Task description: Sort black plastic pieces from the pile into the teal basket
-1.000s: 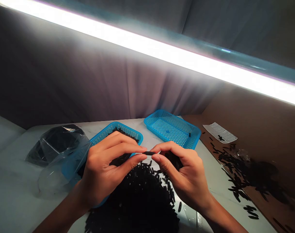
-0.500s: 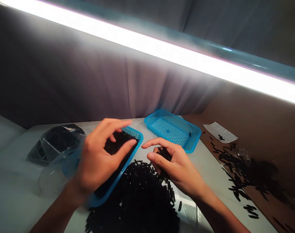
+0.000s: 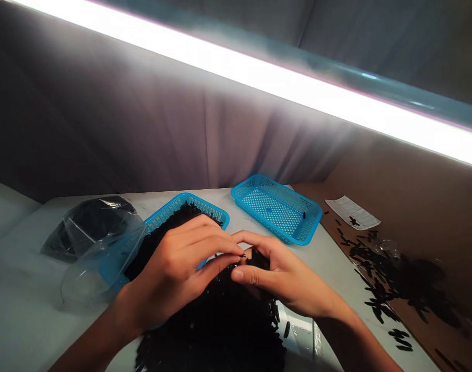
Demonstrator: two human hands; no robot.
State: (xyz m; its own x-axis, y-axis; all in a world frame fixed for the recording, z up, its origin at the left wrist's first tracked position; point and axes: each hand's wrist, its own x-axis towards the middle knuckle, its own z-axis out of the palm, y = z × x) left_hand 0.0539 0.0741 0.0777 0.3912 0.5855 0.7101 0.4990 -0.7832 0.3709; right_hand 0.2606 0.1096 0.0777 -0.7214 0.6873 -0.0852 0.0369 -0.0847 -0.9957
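Observation:
My right hand (image 3: 290,276) is curled around several small black stick-like pieces (image 3: 260,258), whose exact kind I cannot make out. Against its fingers, my left hand (image 3: 181,268) pinches one thin black piece (image 3: 243,256) between thumb and fingertips. Below both hands spreads a large dark pile (image 3: 216,330) of the same pieces. A blue perforated basket (image 3: 184,196) heaped with black pieces (image 3: 158,243) stands behind my left hand, which hides part of it.
A second blue basket (image 3: 310,235) at the back holds one black piece. On the left lies a clear plastic bag (image 3: 96,227) with dark contents. Black pieces (image 3: 379,294) are scattered along the right side, near a paper slip (image 3: 354,212) and a brown board (image 3: 445,243).
My left hand has moved right from over the filled basket to the right hand, its fingers closing on a black piece. My right hand still holds its bunch.

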